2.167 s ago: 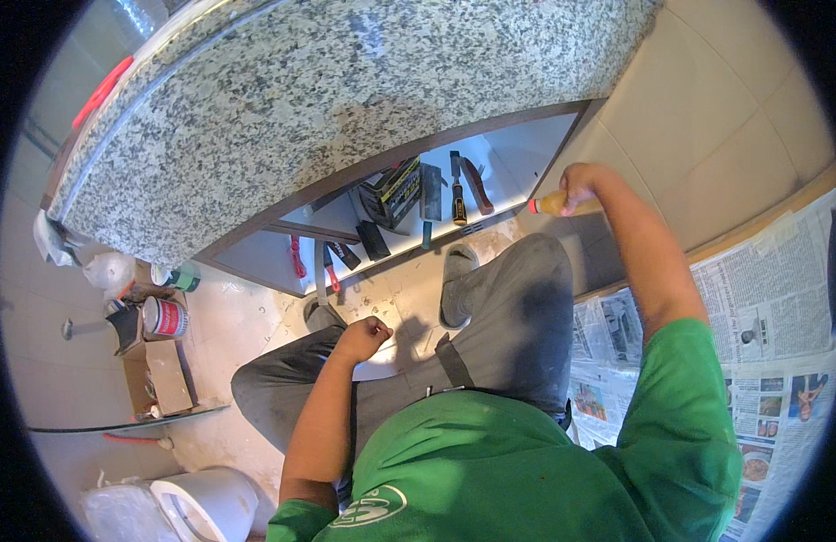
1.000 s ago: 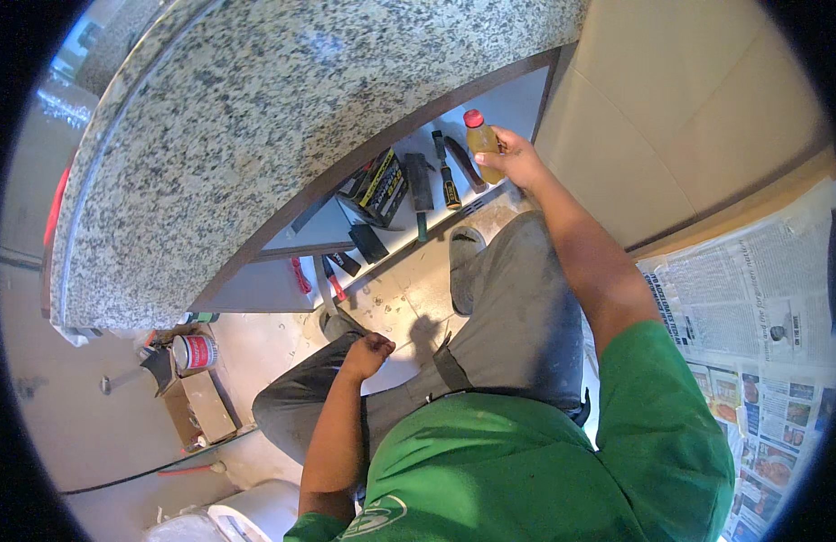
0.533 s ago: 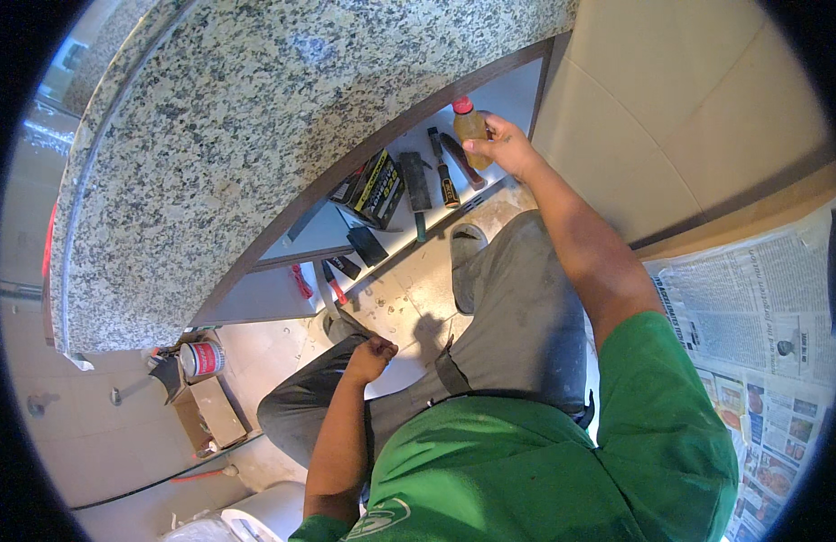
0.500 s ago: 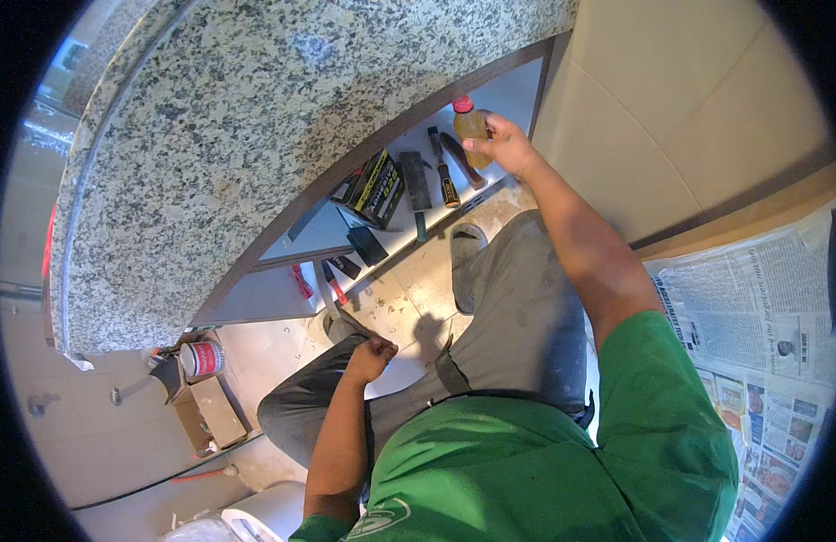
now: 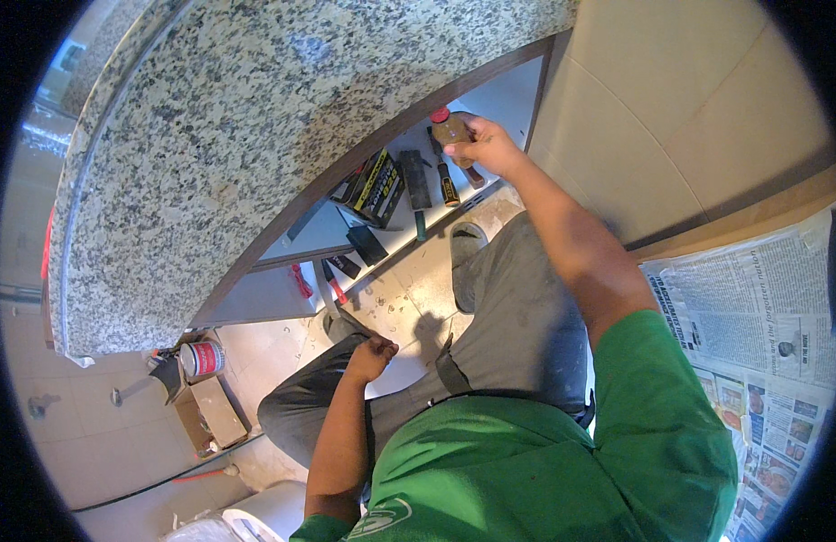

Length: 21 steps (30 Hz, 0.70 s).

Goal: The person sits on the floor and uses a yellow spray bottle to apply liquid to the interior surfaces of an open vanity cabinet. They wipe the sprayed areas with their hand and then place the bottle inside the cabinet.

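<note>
the bottle (image 5: 450, 134), amber-brown with its red cap (image 5: 440, 115) on, tilts in the right-hand grip (image 5: 483, 146).

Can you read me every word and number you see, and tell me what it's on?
I don't copy out printing, but here's where it is:
Black-and-yellow box: big letters and numbers.
Newspaper sheets: headlines; the smaller print is too small to read.
White tin: red label, too small to read.
Green shirt: white emblem, partly hidden.
Bottle in the right hand: none I can make out.
</note>
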Available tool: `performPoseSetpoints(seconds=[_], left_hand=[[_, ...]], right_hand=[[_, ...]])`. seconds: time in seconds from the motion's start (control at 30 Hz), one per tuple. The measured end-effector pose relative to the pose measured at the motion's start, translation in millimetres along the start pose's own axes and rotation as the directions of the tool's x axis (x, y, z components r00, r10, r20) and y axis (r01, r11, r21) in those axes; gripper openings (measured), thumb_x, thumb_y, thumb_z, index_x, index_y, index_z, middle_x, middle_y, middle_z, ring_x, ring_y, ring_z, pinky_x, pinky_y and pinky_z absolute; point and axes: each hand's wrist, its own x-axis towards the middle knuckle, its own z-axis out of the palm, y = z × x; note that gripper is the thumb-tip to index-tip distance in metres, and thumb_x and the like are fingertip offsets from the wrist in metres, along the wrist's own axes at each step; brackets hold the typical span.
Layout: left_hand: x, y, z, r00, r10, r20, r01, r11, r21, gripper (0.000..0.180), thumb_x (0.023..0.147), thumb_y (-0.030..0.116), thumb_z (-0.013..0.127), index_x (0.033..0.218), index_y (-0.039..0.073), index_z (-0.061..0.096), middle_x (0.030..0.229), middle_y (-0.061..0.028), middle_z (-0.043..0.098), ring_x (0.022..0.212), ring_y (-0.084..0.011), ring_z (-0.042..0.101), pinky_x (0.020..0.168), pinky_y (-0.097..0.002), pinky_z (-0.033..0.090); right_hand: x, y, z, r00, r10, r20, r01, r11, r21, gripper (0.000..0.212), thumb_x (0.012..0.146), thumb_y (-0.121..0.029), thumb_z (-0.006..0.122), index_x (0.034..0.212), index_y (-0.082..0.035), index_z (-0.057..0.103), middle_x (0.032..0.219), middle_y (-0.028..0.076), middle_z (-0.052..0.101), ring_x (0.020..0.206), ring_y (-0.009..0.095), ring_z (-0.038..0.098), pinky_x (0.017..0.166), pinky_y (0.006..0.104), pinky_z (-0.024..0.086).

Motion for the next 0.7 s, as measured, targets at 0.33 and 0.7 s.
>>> performPoseSetpoints(seconds=[0.33, 0.7], left_hand=[[0.0, -5.6, 1.8, 1.0, -0.006, 0.0, 0.006, 1.0, 0.002, 0.038, 0.094, 0.04, 0.064, 0.097, 0.003, 0.072, 0.086, -0.0184, 0.07, 0.085, -0.032, 0.069, 0.079, -0.0423, 0.051], [-1.4, 16.4, -2.6, 0.999, -0.043, 0.028, 0.043, 0.999, 0.021, 0.035, 0.094, 0.035, 0.064, 0.104, 0.003, 0.072, 0.082, -0.0158, 0.07, 0.079, -0.026, 0.068, 0.076, -0.039, 0.052]], right_hand=[[3.2, -0.2, 0.2, 0.996, -0.048, -0.075, 0.056, 0.993, 0.108, 0.058, 0.083, -0.009, 0.079, 0.136, -0.007, 0.057, 0.111, 0.006, 0.07, 0.095, 0.014, 0.064, 0.086, 0.0311, 0.052], [12.7, 14.6, 18.4, 0.984, -0.175, -0.032, 0.173, 0.984, -0.042, 0.059, 0.079, -0.013, 0.083, 0.132, -0.005, 0.061, 0.117, 0.01, 0.07, 0.107, 0.017, 0.064, 0.097, 0.0313, 0.049]])
